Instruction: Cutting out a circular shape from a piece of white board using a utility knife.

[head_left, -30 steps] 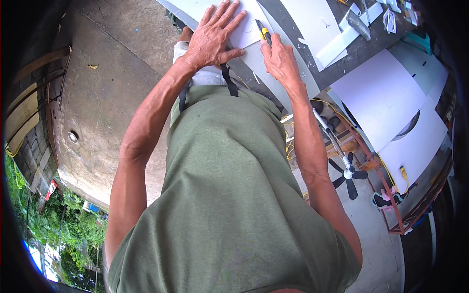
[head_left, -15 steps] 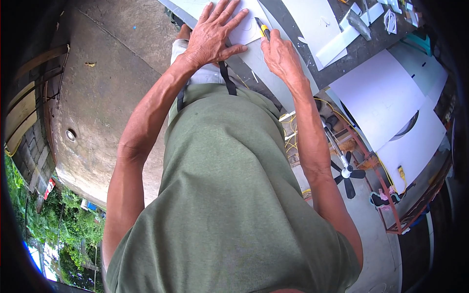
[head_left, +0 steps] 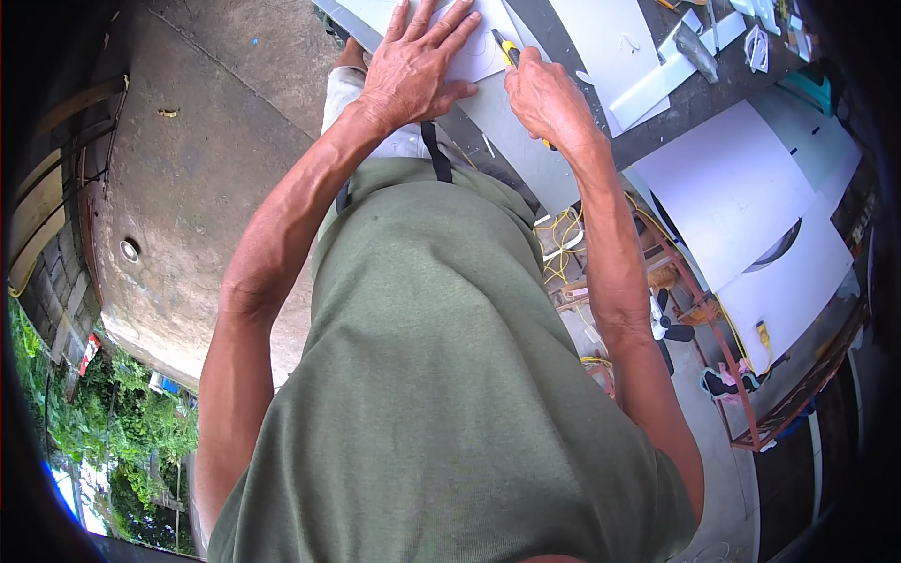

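My left hand [head_left: 413, 75] lies with fingers spread on a white sheet [head_left: 485, 64], which has a faint curved line on it and rests over a pale grey board [head_left: 523, 159] at the table's edge. My right hand [head_left: 551, 103] grips a yellow and black utility knife [head_left: 509, 49]. Its tip is at the sheet beside the curved line, just right of my left fingers; whether it touches is unclear.
The dark tabletop [head_left: 643, 141] holds white offcuts [head_left: 709, 38] and another sheet [head_left: 605, 42]. Large white panels [head_left: 723, 188] lie lower right, near a red metal frame [head_left: 727, 347], yellow cord [head_left: 563, 253] and black fan [head_left: 671, 333]. Concrete floor [head_left: 197, 188] spans the left.
My right hand and forearm have shifted a little up and to the right with the knife, whose yellow rear end now shows below the hand. My left hand stays on the sheet.
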Demonstrator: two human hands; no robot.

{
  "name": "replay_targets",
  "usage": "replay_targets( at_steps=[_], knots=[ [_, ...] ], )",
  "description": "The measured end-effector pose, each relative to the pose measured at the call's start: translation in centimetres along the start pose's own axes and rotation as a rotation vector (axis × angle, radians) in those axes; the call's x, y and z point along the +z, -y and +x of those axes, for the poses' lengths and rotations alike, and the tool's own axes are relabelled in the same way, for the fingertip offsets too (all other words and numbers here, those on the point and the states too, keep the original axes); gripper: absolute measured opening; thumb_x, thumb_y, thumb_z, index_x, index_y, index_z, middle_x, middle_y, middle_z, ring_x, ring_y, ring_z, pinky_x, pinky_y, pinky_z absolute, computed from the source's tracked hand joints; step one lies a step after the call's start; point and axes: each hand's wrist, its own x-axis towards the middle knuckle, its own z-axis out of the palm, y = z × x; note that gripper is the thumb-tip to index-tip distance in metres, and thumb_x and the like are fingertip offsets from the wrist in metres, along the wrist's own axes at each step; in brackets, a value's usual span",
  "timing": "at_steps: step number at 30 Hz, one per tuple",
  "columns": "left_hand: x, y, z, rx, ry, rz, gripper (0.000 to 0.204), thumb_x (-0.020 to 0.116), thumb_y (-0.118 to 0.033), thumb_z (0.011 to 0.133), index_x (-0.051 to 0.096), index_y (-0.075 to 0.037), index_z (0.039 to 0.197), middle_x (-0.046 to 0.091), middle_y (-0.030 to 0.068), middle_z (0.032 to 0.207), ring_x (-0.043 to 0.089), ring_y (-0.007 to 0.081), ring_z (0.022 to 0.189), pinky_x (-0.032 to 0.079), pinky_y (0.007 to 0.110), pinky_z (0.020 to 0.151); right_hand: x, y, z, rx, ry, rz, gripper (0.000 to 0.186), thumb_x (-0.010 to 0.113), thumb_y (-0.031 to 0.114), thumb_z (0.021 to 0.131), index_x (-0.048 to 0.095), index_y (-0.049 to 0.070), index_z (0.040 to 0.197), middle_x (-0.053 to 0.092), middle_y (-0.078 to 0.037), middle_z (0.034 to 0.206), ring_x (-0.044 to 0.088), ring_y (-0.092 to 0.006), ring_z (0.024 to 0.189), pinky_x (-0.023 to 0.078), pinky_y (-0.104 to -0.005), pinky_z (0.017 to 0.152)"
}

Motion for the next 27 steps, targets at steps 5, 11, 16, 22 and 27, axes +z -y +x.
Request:
replay_targets(
  at_steps=[5,11,16,22,27],
  knots=[
    [0.0,-0.6,0.0,-0.031,0.023,0.04,0.097,0.077,-0.043,0.083,0.03,-0.001,0.157,0.021,0.0165,0.168,0.013,0.0387,0.157,0.012,0.055,0.127,-1.3,0.4,0.0,-0.036,0.034,-0.097,0.028,0.054,0.02,0.099,0.053,-0.007,0.098,0.069,-0.034,0.084,0.072,-0.0489,0.085,0.059,-0.0543,0.076],
    [0.8,-0.7,0.0,-0.044,-0.01,0.045,0.1,0.078,-0.045,0.082,0.03,0.0,0.157,0.022,0.0169,0.168,0.015,0.0365,0.157,0.013,0.051,0.128,-0.7,0.4,-0.4,-0.055,-0.004,-0.131,0.027,0.054,0.021,0.1,0.051,-0.006,0.097,0.069,-0.033,0.084,0.072,-0.0481,0.084,0.059,-0.0539,0.074],
    [2.2,-0.4,-0.2,-0.008,-0.152,0.131,0.089,0.069,-0.054,0.088,0.034,-0.013,0.159,0.026,0.0078,0.168,0.019,0.0301,0.156,0.016,0.047,0.129,0.0,0.1,-0.5,-0.042,-0.024,-0.099,0.031,0.051,0.025,0.103,0.048,-0.005,0.098,0.067,-0.035,0.081,0.069,-0.0528,0.082,0.056,-0.0579,0.07],
    [1.9,-0.7,-0.2,-0.018,-0.167,0.111,0.088,0.072,-0.049,0.087,0.035,-0.012,0.158,0.027,0.0079,0.168,0.019,0.0302,0.156,0.016,0.046,0.128,-0.1,0.4,-0.7,-0.047,-0.03,-0.086,0.03,0.052,0.025,0.103,0.048,-0.005,0.099,0.067,-0.035,0.08,0.069,-0.0528,0.082,0.056,-0.0579,0.072],
    [2.0,-0.9,-0.2,-0.019,-0.172,0.098,0.088,0.07,-0.05,0.088,0.035,-0.011,0.158,0.027,0.0084,0.168,0.019,0.0309,0.156,0.016,0.047,0.128,0.4,0.2,-1.0,-0.031,-0.035,-0.078,0.03,0.052,0.025,0.103,0.048,-0.005,0.099,0.067,-0.035,0.08,0.069,-0.0528,0.082,0.056,-0.0581,0.072]
  ],
)
